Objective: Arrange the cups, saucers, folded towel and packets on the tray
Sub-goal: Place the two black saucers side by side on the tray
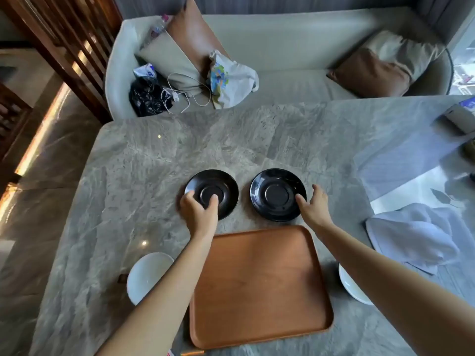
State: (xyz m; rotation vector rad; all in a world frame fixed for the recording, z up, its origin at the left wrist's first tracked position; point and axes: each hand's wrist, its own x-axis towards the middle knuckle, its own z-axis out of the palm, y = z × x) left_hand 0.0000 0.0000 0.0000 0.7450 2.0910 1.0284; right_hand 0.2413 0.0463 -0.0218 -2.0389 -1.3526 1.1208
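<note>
Two black saucers lie side by side on the marble table, just beyond an empty wooden tray (259, 286). My left hand (199, 210) grips the near rim of the left saucer (218, 185), thumb on its inner ring. At the right edge of the right saucer (276, 194), my right hand (313, 205) pinches the rim. A white cup (146, 274) stands left of the tray, and another white cup (350, 287) shows right of it, partly behind my forearm. A crumpled white towel (413, 235) lies to the right.
The marble table (154, 155) stretches out beyond the saucers. A pale sofa (282, 47) with cushions, bags and a cable stands behind it. Some objects sit at the table's far right edge (460, 116). A wooden slatted screen (64, 47) is at the left.
</note>
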